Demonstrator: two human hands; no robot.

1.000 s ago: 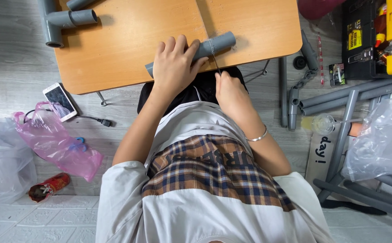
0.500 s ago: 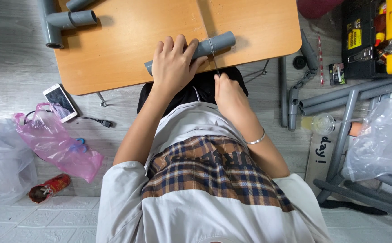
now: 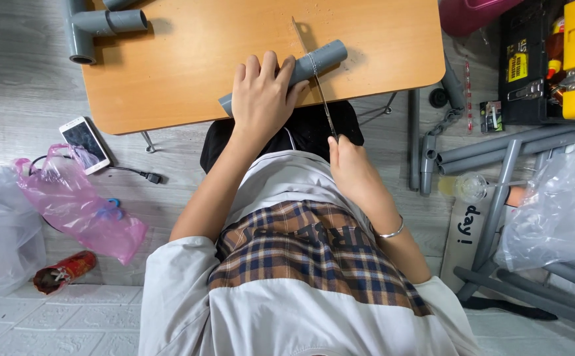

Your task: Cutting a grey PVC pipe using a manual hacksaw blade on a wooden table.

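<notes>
A short grey plastic pipe (image 3: pixel 320 59) lies slanted on the small wooden table (image 3: pixel 188 72), near its front edge. My left hand (image 3: pixel 261 95) presses down over the pipe's near half, fingers wrapped across it. My right hand (image 3: pixel 350 168) grips the handle of a thin saw blade (image 3: pixel 314 72), which crosses the pipe at right angles just beyond my left fingers. The blade's tip reaches past the pipe onto the table top. The handle itself is hidden inside my fist.
Joined grey pipe fittings (image 3: pixel 93 26) sit at the table's far left corner. On the floor lie a phone (image 3: pixel 84 144), a pink bag (image 3: pixel 80 207), clear bags, long grey pipes (image 3: pixel 505 142) and a black-and-yellow toolbox (image 3: pixel 551 59).
My right hand has slid slightly back toward my body with the saw. My left hand and the pipe stay in place.
</notes>
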